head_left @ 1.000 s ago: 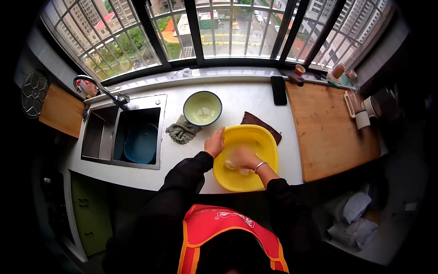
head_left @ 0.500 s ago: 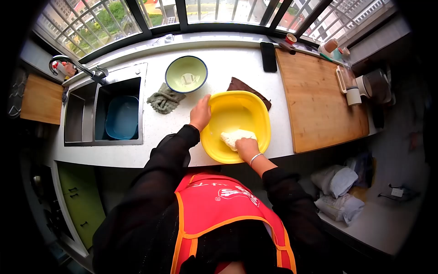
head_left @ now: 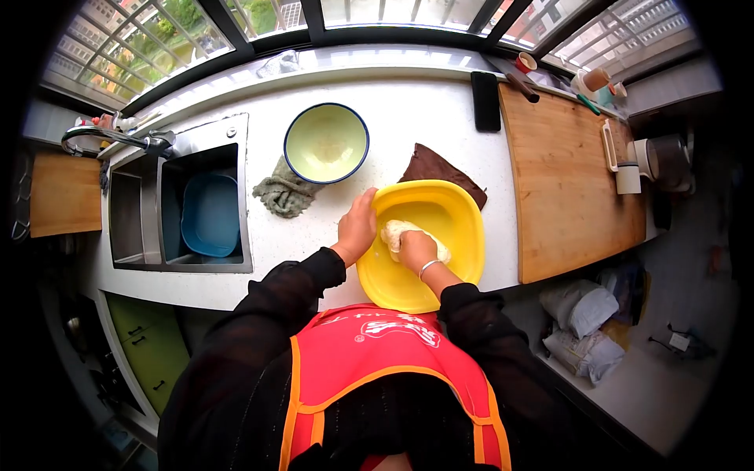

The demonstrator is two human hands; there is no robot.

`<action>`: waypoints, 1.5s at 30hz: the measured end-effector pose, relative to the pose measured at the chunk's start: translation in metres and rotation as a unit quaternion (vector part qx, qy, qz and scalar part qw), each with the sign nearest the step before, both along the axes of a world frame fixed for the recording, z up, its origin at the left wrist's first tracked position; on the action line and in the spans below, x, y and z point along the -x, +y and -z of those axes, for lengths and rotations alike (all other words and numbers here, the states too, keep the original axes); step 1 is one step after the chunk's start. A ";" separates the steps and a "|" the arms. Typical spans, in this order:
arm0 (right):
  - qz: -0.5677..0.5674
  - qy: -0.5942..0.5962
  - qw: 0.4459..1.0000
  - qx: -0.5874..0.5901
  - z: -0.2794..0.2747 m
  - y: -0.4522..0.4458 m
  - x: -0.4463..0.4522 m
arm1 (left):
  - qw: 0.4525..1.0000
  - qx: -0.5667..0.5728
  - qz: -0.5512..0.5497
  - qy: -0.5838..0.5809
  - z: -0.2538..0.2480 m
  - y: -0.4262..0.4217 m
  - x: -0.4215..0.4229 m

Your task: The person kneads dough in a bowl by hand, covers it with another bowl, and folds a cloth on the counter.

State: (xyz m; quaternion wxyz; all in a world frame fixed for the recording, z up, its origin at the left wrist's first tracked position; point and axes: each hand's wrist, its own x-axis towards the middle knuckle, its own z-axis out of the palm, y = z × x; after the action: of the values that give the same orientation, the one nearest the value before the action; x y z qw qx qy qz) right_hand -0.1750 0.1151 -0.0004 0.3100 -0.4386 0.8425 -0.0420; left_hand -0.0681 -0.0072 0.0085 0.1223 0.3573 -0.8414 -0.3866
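Right hand [head_left: 416,250] now: I have it half curled, down on a lumpy white mass of dough [head_left: 397,231]; the fingertips are buried from my view, so whether they grip or only press, I can't tell. A thin silver bracelet [head_left: 428,268] circles that wrist. Left hand [head_left: 359,228]: fingers bent over the left rim of a rounded yellow plastic basin [head_left: 449,210], holding it. And the dough sits inside that basin, left of its middle. Just beyond the basin, partly behind its far rim, a dark brown cloth [head_left: 445,177] lies on the white countertop [head_left: 275,239]. Further left, I see a round pale-green bowl with a dark blue rim [head_left: 326,144], overlapping a crumpled grey-green cloth [head_left: 284,194]. Out right, a broad flat wooden board [head_left: 577,188], with a black slab-shaped phone [head_left: 485,102] just beside its far left corner. Over at far left, a steel double sink [head_left: 133,212], a blue plastic tub [head_left: 210,216] in its right compartment.
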 end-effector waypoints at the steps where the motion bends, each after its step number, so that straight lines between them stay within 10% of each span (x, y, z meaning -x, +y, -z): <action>1: -0.002 -0.001 1.000 -0.001 0.001 -0.003 0.000 | 1.000 -0.007 -0.001 -0.001 0.000 0.000 0.000; 10: -0.013 0.034 0.999 0.040 -0.009 -0.008 0.009 | 0.998 0.046 -0.003 0.032 0.005 0.003 -0.003; 12: 0.054 -0.392 0.902 -0.175 -0.022 -0.012 0.028 | 0.998 0.056 0.000 0.023 0.007 0.001 -0.003; 13: -0.023 -0.399 0.904 -0.154 -0.038 -0.008 0.030 | 0.996 0.084 -0.001 0.018 0.008 0.002 -0.003; 24: -0.036 0.032 0.999 -0.013 -0.014 -0.046 0.002 | 0.997 0.072 -0.025 -0.012 0.009 0.002 -0.003; 26: -0.181 0.111 0.977 -0.024 -0.037 -0.033 -0.014 | 0.996 0.092 -0.018 0.001 0.009 0.004 -0.002; 39: -0.128 -0.001 0.992 0.010 -0.121 0.074 0.002 | 0.994 0.107 0.012 0.014 0.011 0.004 -0.002; 45: -0.161 0.030 0.982 0.099 -0.069 0.063 0.014 | 0.995 0.098 0.006 0.020 0.011 0.004 -0.003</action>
State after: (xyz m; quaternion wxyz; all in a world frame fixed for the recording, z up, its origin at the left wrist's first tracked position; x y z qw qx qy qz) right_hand -0.1890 0.1786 0.0685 0.2426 -0.5978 0.7615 -0.0612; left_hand -0.0653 -0.0032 -0.0022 0.1708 0.3306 -0.8749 -0.3101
